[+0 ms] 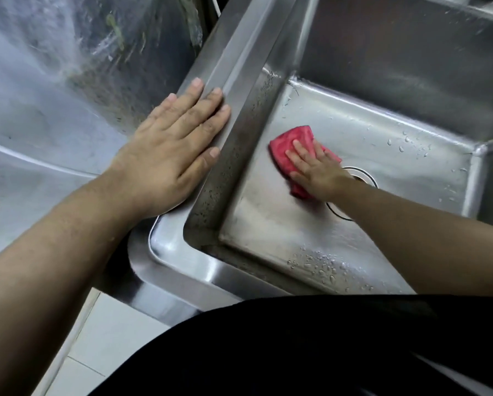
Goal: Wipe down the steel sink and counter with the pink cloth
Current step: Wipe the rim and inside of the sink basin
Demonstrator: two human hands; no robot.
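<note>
Right now I see the pink cloth [285, 149] down on the floor of the steel sink [396, 144], between the left wall of the basin and the drain [364, 175]. It is a deep pink, close to red, and folded into a thick pad with a soft, nubby weave. Its far edge shows a neat ribbed fold, while its near corner pokes out below the wrist and looks smeared by blur.

From my seat the right hand [318, 177] lies flat on top of the cloth, its fingers [299, 148] straight and a little spread. They press the pad onto the steel rather than curling round it. The hand and forearm hide the left part of the drain ring.

My left hand [172, 151] rests palm down on the sink's raised left rim, where it meets the counter [39, 138]. The fingers are straight and close together, and the fingertips reach the rim's inner edge. It holds nothing.

Water beads [322, 267] sit on the near part of the basin floor, and more are scattered near the far right corner. The left wall is speckled with small dark spots. Pale floor tiles [105, 338] show below the counter, beside a dark garment [296, 347].
</note>
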